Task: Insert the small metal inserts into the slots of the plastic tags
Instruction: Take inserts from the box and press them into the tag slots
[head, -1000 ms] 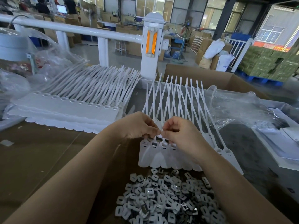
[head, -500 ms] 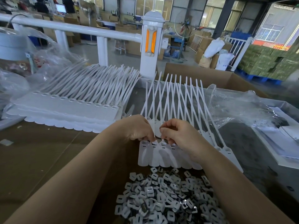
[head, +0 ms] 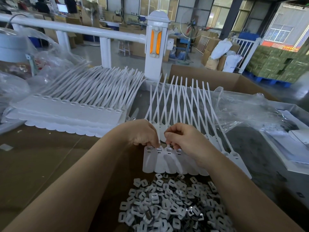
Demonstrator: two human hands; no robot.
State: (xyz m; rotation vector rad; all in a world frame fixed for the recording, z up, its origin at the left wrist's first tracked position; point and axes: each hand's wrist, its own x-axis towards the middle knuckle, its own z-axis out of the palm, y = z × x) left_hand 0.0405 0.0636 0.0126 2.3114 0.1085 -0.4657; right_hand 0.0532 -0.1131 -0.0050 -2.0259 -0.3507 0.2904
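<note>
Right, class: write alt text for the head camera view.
A left hand and right hand pinch at the slotted tops of a row of joined white plastic tags on a brown table, a pile of small metal inserts heaped nearer the viewer.

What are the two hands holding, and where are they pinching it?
Both the left hand and the right hand pinch the row of white plastic tags at its top edge, by the slots. Whether an insert is between the fingertips cannot be told.

A white railing [head: 100,33] with an orange-reflector post [head: 155,42] fronts a daylit warehouse of stacked cartons [head: 280,64].
</note>
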